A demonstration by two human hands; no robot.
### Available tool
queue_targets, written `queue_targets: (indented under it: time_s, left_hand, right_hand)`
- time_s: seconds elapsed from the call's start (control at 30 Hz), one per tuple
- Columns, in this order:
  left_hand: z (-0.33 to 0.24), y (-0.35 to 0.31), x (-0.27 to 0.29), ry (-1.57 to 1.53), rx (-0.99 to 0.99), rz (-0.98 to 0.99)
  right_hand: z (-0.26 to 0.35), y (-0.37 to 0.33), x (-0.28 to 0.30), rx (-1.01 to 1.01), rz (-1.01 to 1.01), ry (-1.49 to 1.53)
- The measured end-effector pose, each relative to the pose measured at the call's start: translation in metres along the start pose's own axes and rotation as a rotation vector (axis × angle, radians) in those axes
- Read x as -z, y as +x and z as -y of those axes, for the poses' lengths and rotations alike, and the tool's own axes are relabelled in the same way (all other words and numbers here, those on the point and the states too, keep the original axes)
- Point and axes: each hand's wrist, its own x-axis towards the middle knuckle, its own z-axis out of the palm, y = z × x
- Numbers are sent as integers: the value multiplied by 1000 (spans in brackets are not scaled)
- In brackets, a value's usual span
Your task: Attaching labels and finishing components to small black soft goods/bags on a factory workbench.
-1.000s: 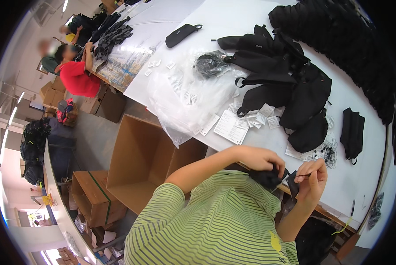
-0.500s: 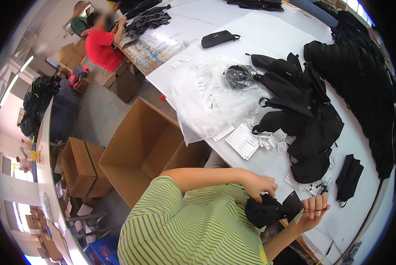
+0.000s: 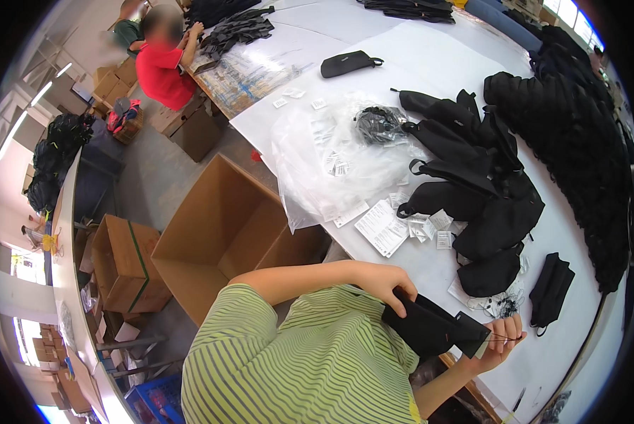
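Note:
My left hand (image 3: 389, 284) grips one end of a black fabric pouch (image 3: 423, 326) in front of my chest, thumb on top and fingers curled beneath. A black hang tag (image 3: 470, 334) lies across the pouch's other end. From that tag a thin black cord (image 3: 499, 340) runs to my right hand (image 3: 499, 342), whose fingers are closed on it. Just beyond my hands, a small tangle of black cords (image 3: 506, 307) sits on clear plastic. One more black pouch (image 3: 550, 290) rests on the white table to the right.
Black pouches (image 3: 497, 212) lie heaped on the table (image 3: 430, 63), beside a long dark pile (image 3: 564, 155). White labels (image 3: 382, 227) and clear plastic bags (image 3: 303, 169) are left of them. An open cardboard box (image 3: 211, 226) stands at my left. Two people work at the far left.
My left hand has shifted left with the pouch, which now looks more stretched out and flatter. My right hand keeps hold of the cord. The view has turned slightly.

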Motion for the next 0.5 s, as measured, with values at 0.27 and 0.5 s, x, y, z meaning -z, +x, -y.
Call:
queue_targets:
  time_s: [0.27,0.5]
  left_hand:
    - [-20,-1,-22,-53,-92,-87]
    - [-19,7,-35,-10,-144,-121]
  right_hand:
    - [5,1,-1,4,41,-21]
    - [-7,4,2,-54,42,99]
